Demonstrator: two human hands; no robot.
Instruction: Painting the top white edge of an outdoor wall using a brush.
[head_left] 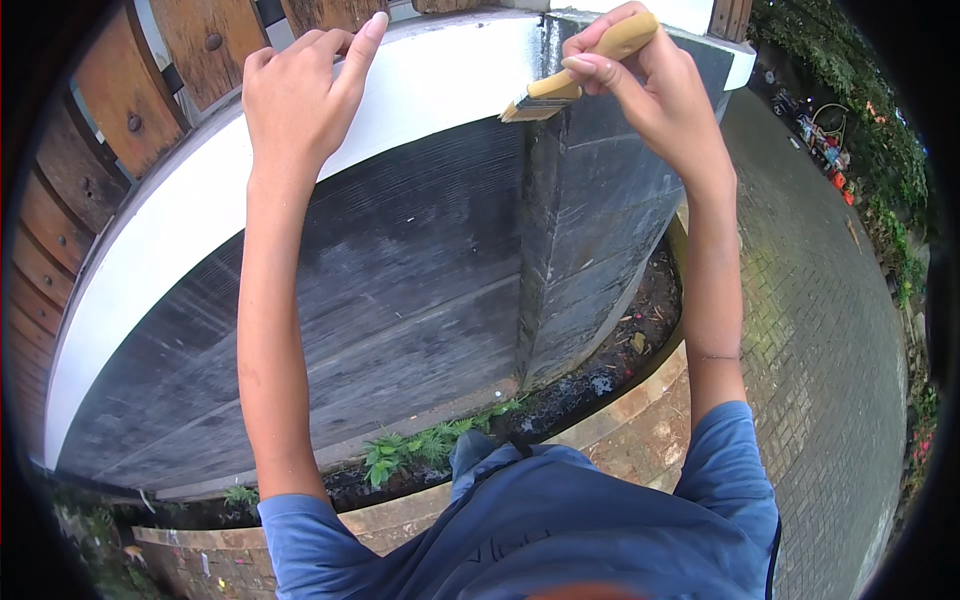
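Note:
My right hand (665, 90) is closed round the handle of a flat paintbrush (563, 85) with a yellowish handle and pale bristles. The bristles point down and left, by the lower edge of a white painted band (440, 88) where two dark wall faces meet at a corner. My left hand (300, 95) is raised in front of the same band, near the wooden slats. Its thumb stands out and its fingers bend away from me, their tips partly hidden. I see nothing held in it. Below the band is the dark grey wall (420, 240).
Brown wooden slats (205, 50) with round bolts rise above the band. A wet gutter (570, 400) with green ferns (410, 452) runs along the wall's foot, bordered by a stone kerb (640, 405). Brick paving (815, 340) and bushes (850, 45) lie to the right.

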